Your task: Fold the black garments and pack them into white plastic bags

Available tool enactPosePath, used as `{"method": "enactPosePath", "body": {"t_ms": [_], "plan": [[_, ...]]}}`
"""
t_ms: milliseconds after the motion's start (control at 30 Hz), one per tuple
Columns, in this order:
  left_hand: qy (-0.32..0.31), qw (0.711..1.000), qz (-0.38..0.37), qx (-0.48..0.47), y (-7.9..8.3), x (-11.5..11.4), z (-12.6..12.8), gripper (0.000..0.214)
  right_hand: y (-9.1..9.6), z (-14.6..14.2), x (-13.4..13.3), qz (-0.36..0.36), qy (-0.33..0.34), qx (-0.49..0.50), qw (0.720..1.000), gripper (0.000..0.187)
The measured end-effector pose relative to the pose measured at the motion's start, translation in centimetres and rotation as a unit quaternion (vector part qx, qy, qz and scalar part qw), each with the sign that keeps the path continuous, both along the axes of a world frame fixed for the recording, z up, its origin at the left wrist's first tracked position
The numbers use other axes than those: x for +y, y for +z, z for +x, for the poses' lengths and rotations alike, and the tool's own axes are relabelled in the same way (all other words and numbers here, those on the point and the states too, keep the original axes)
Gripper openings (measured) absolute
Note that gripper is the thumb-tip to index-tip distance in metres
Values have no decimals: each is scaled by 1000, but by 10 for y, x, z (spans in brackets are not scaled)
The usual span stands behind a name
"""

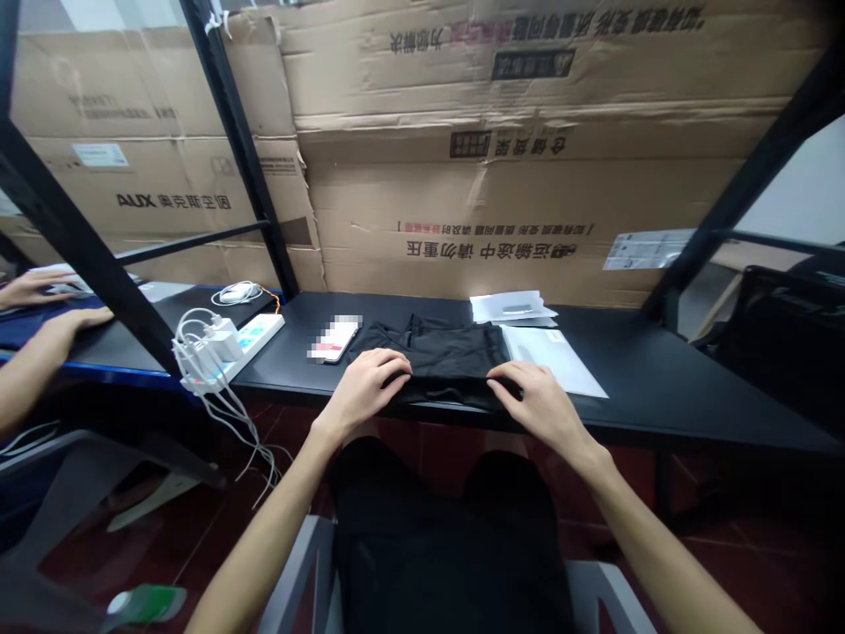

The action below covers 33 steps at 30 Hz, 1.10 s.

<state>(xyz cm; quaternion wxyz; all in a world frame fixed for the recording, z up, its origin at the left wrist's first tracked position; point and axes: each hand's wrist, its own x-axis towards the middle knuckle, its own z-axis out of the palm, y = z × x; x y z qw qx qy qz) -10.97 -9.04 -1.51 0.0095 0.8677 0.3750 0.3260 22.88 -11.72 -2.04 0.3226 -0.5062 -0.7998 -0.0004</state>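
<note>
A black cloth garment [449, 348], its exact kind unclear, lies bunched on the black desk [634, 379] near the front edge. My left hand [378, 380] pinches the garment's near edge on the left, fingers curled over the fabric. At the right end of the same edge, my right hand [528, 392] grips the cloth between thumb and fingers. Between the two hands the edge runs roughly straight. Just left of the garment lies a phone [341, 338], partly blurred out. White sheets [558, 359] lie right behind my right hand.
More white papers [511, 306] lie at the back. A white power strip [254, 342] with plugged chargers and dangling cables sits left, by a black metal post [228, 132]. Cardboard [528, 194] walls the desk's rear. Another person's arm [40, 370] rests at the neighbouring desk.
</note>
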Motion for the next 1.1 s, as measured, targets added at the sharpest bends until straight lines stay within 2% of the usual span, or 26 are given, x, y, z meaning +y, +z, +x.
{"method": "enactPosePath", "body": {"t_ms": [100,333,533,633,733,867,967,1100], "plan": [[10,1000,-13,-13,0,-4,1,21,2,3,-2,1,-1,18,1000,18],[10,998,-39,44,0,-9,-2,23,-4,9,-11,-12,37,-51,998,27],[25,999,-14,28,12,11,29,35,3,-7,12,8,23,-18,1000,39],[46,997,-23,55,2,31,45,42,-6,-18,27,-49,-15,-86,995,56],[78,990,-69,94,-15,48,51,48,-21,-25,34,-116,-64,-152,980,67],[95,983,-101,116,-33,59,48,50,-33,-26,34,-130,-78,-153,977,71],[98,986,-84,104,-38,60,47,49,-30,-23,37,-124,-61,-129,982,71],[92,990,-78,72,-38,57,47,47,-11,-7,60,-122,-44,-62,990,60]]}}
